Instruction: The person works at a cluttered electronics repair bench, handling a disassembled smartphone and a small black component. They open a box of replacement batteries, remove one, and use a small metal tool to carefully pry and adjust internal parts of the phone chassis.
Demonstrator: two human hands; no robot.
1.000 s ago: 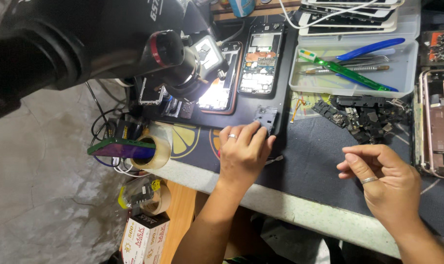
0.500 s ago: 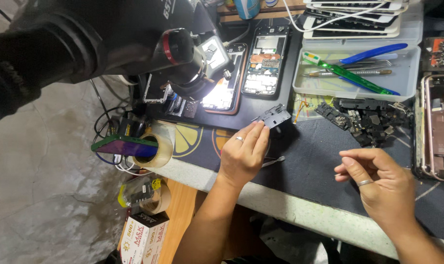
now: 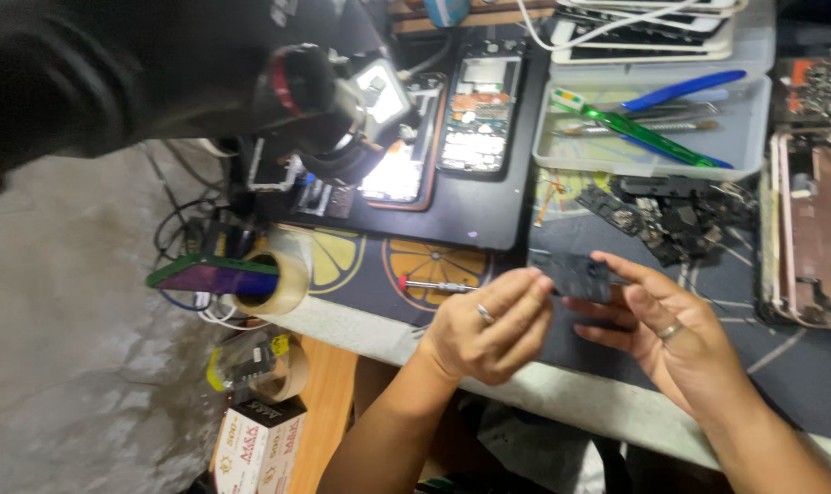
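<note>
Counter [image 3: 800, 366]: dark mat with a citrus-slice print, under and beyond both hands.
Microscope [image 3: 159, 82]: large black body with a red ring, up and left of the left hand, its lit head over an opened phone.
Tray [image 3: 562, 155]: one shallow clear plastic tray beyond the right hand, holding a green-handled tool, a blue one and some thin picks.
Opened phones: two on the black plate beyond the left hand; one pinkish shell [image 3: 814, 238] at the far right of the right hand.
Tape rolls: two, a clear roll [image 3: 283, 274] left of the left hand with a green-edged slab resting on it, a smaller one lower down.
Right hand [image 3: 681, 338]: palm up, fingers spread, pinching the far edge of the small black flat part [image 3: 576, 277] between thumb and fingertips.
Left hand [image 3: 489, 325]: fingers curled together, tips touching the part's near edge; whether it also grips the red-tipped metal screwdriver [image 3: 438, 286] just beside it, I cannot tell.
Risk: the part is held only by its edges above the counter; a loosened pinch could drop it among the loose dark scraps [image 3: 672, 215] beyond the right hand, where it would be hard to pick out.
</note>
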